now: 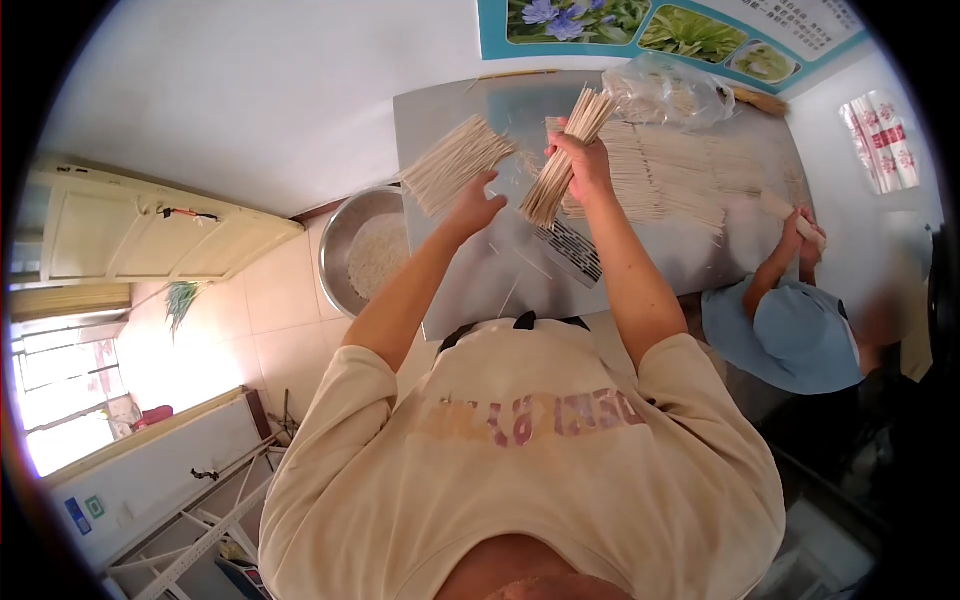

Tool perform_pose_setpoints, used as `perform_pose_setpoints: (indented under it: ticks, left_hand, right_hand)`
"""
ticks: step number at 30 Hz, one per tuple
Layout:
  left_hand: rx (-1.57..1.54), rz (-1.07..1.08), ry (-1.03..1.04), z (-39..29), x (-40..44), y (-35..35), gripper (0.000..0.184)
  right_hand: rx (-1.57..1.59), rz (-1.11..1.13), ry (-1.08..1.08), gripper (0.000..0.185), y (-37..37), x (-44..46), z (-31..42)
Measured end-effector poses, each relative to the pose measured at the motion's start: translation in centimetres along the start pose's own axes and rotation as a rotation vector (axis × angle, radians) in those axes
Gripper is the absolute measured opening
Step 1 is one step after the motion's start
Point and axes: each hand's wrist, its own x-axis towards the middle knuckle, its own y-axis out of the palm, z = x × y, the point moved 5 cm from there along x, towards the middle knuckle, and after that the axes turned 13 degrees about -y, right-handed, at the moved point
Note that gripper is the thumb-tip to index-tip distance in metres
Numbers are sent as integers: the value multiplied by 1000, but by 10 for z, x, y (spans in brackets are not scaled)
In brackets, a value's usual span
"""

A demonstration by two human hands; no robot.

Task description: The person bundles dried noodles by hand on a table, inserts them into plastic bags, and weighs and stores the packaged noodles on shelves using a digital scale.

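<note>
My right hand is wrapped round a thick bundle of dried noodles, held tilted above the metal table. My left hand has its fingers apart and nothing in them. It is beside a flat pile of dried noodles at the table's left end; whether the fingertips touch the pile I cannot tell. More noodles lie in rows right of my right hand. Below the held bundle, a dark slatted or striped object lies on the table, its kind unclear.
A metal bowl with pale broken pieces stands left of the table. A clear plastic bag and a small brush lie at the back. On the right, a person in a blue hat holds a pale roll.
</note>
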Motion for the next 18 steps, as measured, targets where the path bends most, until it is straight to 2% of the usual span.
perform_pose_setpoints:
  ticks: [2, 4, 5, 6, 8, 9, 10, 12, 13, 18]
  left_hand:
    - [-116, 63, -4, -48, -20, -1, 74]
    - [-227, 580, -209, -79, -42, 16, 71]
    - [-252, 763, -263, -82, -52, 23, 67]
    - [-246, 767, -264, -79, -55, 24, 67]
    - [-569, 1137, -299, -77, -74, 31, 61]
    - [-645, 1159, -343, -77, -83, 30, 59]
    - [-635, 1166, -354, -73, -89, 29, 59]
    - [-887, 1239, -398, -72, -100, 26, 62]
    - [-911, 1256, -381, -70, -103, 26, 64]
    - [-1072, 1279, -422, -57, -108, 27, 63]
  right_hand:
    - [41, 22, 69, 38, -2, -5, 1]
    - [272, 42, 283, 39, 8, -18, -1]
    - [339, 140, 296, 48, 1, -18, -15]
    - [343, 134, 292, 48, 2, -25, -13]
    - [650, 171, 347, 66, 17, -51, -8]
    - [653, 245, 304, 80, 20, -57, -9]
    - [662, 233, 298, 80, 18, -62, -11]
    - [802, 245, 356, 90, 22, -72, -14]
    - [765, 251, 346, 95, 23, -75, -15]
    - [793, 296, 346, 95, 33, -82, -12]
